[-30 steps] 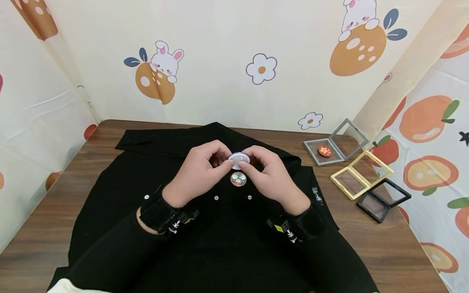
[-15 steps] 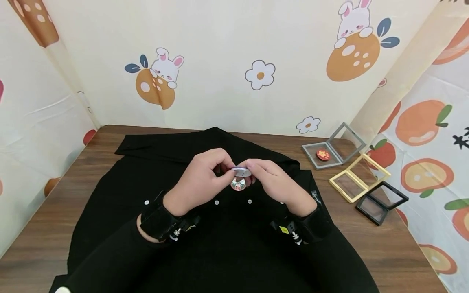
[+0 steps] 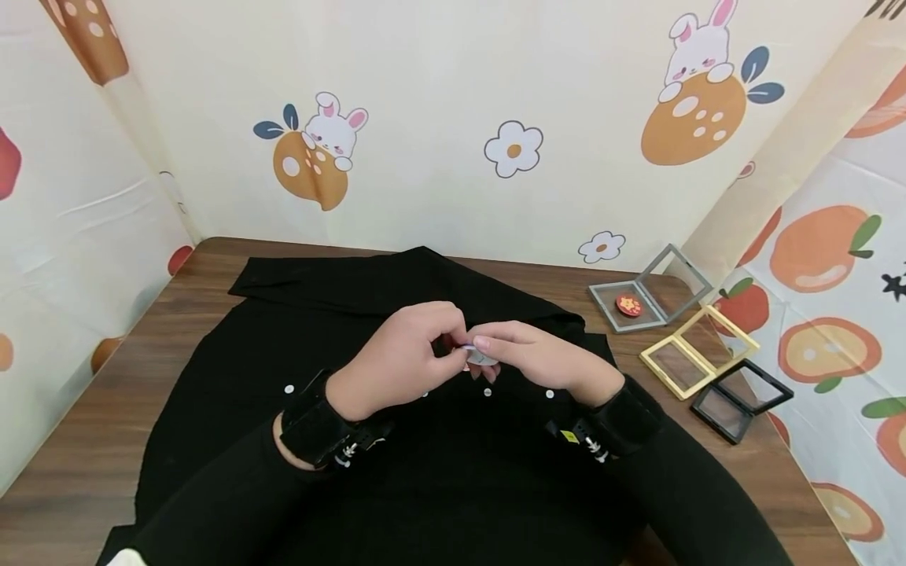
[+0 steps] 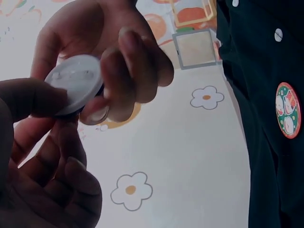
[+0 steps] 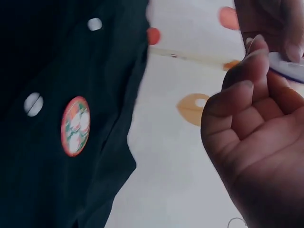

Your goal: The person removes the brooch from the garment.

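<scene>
A round pin badge [image 3: 482,358], its whitish back turned up, is held above the black shirt [image 3: 340,314] between both hands. My left hand [image 3: 410,358] pinches one edge of the badge [image 4: 78,80] between thumb and fingers. At the opposite edge, my right hand [image 3: 534,358] grips it, with its other fingers curled below. The badge's printed face points away in the wrist views. Lying on the shirt is a second badge [image 4: 288,110], red-rimmed with a green and white print. In the head view the hands almost wholly cover it. White buttons [image 5: 33,104] run across the shirt.
On the right of the wooden table [image 3: 78,440] stand three opened clear-windowed cases: a grey one [image 3: 609,321] holding a red badge [image 3: 628,305], a yellow one [image 3: 668,385] and a black one [image 3: 715,424]. A patterned curtain [image 3: 425,181] surrounds the table.
The held badge has tipped from nearly face-on to a slant, and both hands have come lower and closer together. The right hand has turned over it. The lower badge has become covered.
</scene>
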Tool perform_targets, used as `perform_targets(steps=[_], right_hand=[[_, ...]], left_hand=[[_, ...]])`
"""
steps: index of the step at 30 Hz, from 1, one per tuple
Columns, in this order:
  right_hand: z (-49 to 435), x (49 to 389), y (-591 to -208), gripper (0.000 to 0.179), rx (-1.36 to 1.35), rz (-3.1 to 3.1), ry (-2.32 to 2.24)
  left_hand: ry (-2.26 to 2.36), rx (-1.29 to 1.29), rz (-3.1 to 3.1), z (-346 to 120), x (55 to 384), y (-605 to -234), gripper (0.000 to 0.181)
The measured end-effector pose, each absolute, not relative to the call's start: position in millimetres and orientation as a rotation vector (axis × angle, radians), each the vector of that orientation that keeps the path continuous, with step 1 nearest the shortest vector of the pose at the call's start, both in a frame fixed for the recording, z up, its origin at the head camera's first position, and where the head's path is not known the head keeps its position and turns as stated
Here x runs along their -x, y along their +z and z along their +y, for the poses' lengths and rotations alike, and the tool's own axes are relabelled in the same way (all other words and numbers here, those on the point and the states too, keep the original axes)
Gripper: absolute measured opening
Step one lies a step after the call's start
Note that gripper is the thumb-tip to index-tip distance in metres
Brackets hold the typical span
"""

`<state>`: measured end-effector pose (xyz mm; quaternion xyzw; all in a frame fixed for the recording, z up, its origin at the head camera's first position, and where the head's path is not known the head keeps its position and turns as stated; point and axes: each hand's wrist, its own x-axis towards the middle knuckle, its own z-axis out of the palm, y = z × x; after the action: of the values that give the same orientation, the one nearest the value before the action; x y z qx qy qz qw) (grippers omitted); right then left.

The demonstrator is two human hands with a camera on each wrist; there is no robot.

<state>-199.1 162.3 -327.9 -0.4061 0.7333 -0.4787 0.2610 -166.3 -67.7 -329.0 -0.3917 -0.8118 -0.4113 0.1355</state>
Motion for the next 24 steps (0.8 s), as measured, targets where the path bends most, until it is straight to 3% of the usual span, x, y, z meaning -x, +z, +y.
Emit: perform_targets(steps=[12,21,24], right_hand=[[180,205,-324,0.02,1.1,2.174,-0.956],[204,200,-331,0.02,1.114,2.382,-0.757],[221,196,-337,0.024,1.09,2.477,-0.684]], left_hand=[[-0.966,1.148,-2.572,-65,174,-336,0.014],[-0.713,0.947,-2.83,-74,195,-358,0.009],[-0.646,0.906,-2.923,-76,198,-365,0.02]])
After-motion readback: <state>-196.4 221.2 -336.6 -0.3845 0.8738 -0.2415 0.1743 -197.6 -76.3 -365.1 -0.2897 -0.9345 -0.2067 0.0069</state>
